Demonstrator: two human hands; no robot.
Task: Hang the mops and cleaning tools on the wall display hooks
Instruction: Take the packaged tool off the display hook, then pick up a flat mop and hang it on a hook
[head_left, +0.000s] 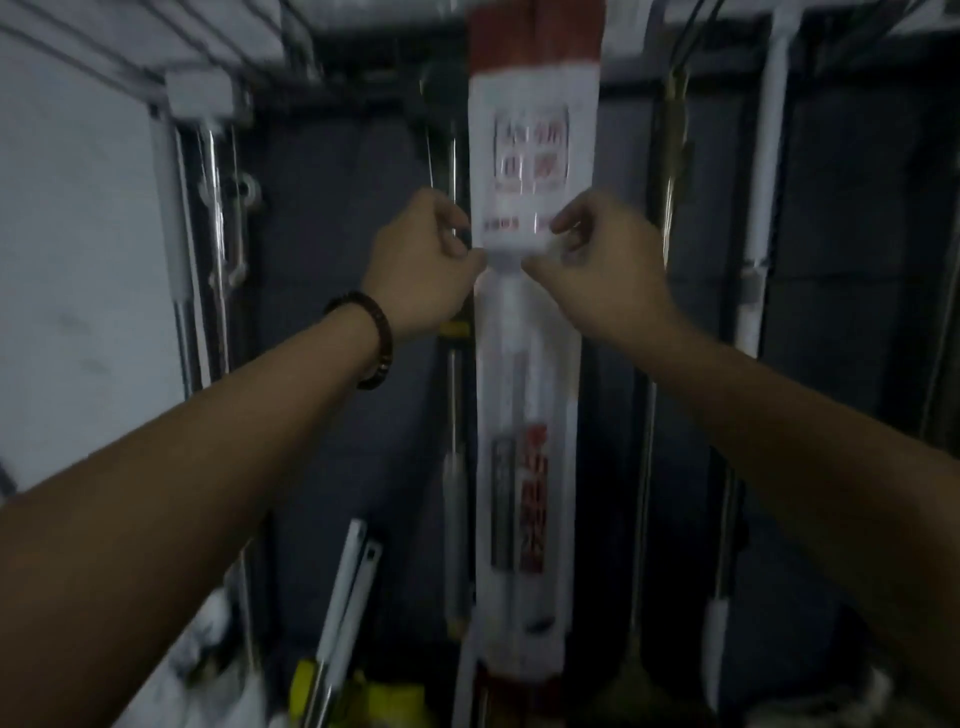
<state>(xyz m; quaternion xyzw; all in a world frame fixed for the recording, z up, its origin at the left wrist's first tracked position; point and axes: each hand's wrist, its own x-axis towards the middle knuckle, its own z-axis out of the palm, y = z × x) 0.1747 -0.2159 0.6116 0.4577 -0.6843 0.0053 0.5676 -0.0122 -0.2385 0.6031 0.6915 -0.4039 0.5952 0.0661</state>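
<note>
While raised before the dark wall panel (332, 218), left hand (423, 270) and right hand (605, 265), fingers pinched on packaged mop (524, 415), hanging upright, blurred.

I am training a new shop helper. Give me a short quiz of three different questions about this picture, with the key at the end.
1. True or false: both hands hold the packaged mop at the lower edge of its white and red label card.
2. Which wrist wears the dark bead bracelet? A) left B) right C) neither
3. Fill in: the wall behind the hanging tools is made of dark ____ panels.

Key
1. True. The left hand and the right hand pinch the card's lower edge from either side.
2. A. It sits on the left wrist.
3. Grey. Several other poles hang against them, such as the white pole on the right.
</note>
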